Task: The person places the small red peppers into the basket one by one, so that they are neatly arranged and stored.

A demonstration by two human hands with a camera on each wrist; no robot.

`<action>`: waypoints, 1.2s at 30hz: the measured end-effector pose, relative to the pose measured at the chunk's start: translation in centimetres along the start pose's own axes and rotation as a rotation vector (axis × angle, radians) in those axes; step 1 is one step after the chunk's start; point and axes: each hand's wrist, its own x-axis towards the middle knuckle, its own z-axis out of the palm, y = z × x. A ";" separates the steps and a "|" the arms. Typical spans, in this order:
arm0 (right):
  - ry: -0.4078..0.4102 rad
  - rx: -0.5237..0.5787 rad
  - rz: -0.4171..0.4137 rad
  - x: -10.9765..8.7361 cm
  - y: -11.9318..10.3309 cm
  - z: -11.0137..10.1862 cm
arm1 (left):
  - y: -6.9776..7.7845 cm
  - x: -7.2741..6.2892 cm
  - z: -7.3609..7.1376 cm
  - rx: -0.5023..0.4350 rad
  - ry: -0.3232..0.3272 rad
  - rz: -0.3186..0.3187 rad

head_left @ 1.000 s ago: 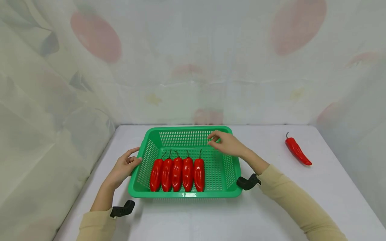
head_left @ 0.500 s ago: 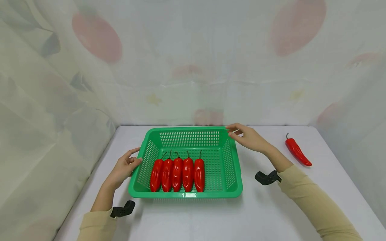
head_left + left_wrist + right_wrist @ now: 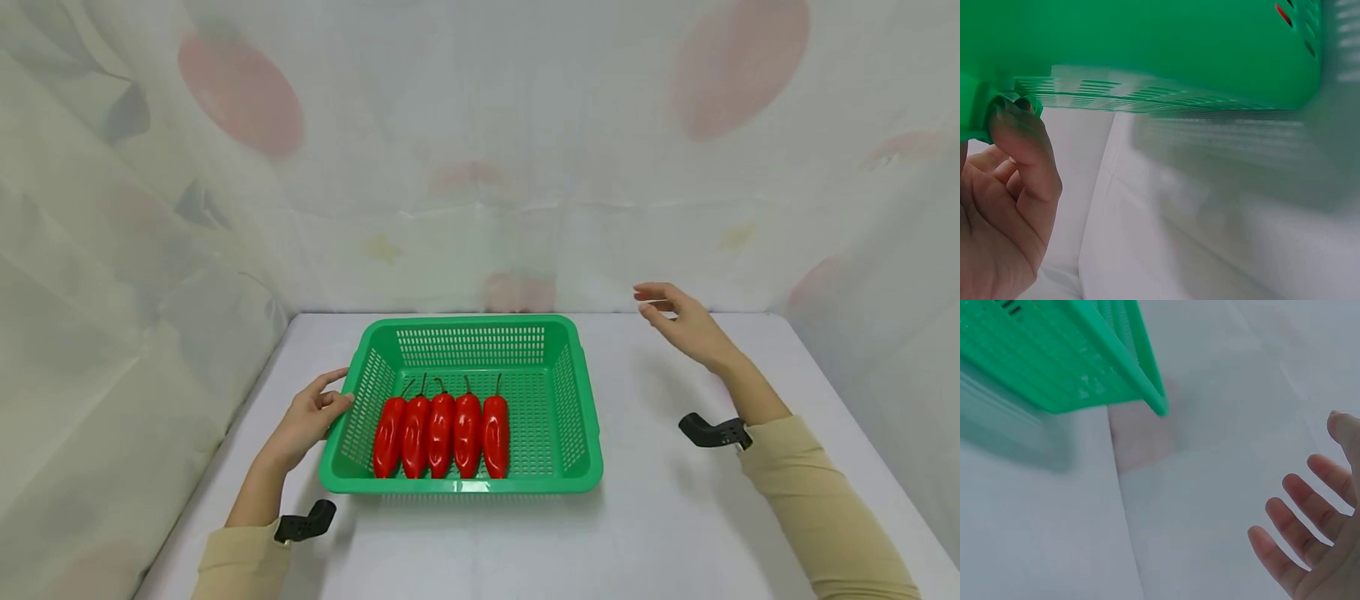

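Observation:
A green plastic basket [image 3: 471, 485] sits on the white table in the head view. Several red chili peppers [image 3: 439, 433] with dark stems lie side by side in its left and middle part. My left hand [image 3: 307, 417] grips the basket's left rim between thumb and fingers. In the left wrist view, that left hand [image 3: 1016, 200] pinches the rim from below. To the right of the basket, my right hand [image 3: 686, 325] is in the air with relaxed fingers and holds nothing. Its spread fingers [image 3: 1300, 528] show in the right wrist view, apart from the basket's corner.
White table surface [image 3: 645, 517] extends around the basket on all sides. A pale patterned cloth [image 3: 480, 233] hangs behind the table and along its sides. Black wrist cameras [image 3: 712, 432] sit at both cuffs.
My right hand has moved right, from above the basket's inside, past its right rim, to beyond it. It now covers the loose chili pepper seen earlier. My left hand has stayed on the rim.

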 end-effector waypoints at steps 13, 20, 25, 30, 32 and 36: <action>0.176 -0.061 0.144 -1.5 4.8 -3.3 | -1.0 0.4 -0.1 0.017 0.011 0.009; 0.259 -0.092 0.221 -1.4 10.3 -3.8 | 0.3 -0.2 0.2 0.015 0.003 0.002; 0.319 -0.163 0.250 -0.2 19.9 -4.0 | 1.6 -0.8 0.4 0.018 -0.001 0.000; 0.318 -0.132 0.238 -1.0 22.6 -4.4 | 1.9 -1.0 0.4 0.017 -0.001 0.002; 0.303 -0.128 0.243 -1.7 21.6 -4.6 | 1.9 -1.0 0.4 0.017 -0.002 0.004; 0.269 -0.149 0.301 -3.3 17.8 -4.3 | 1.5 -0.8 0.3 0.015 0.000 0.005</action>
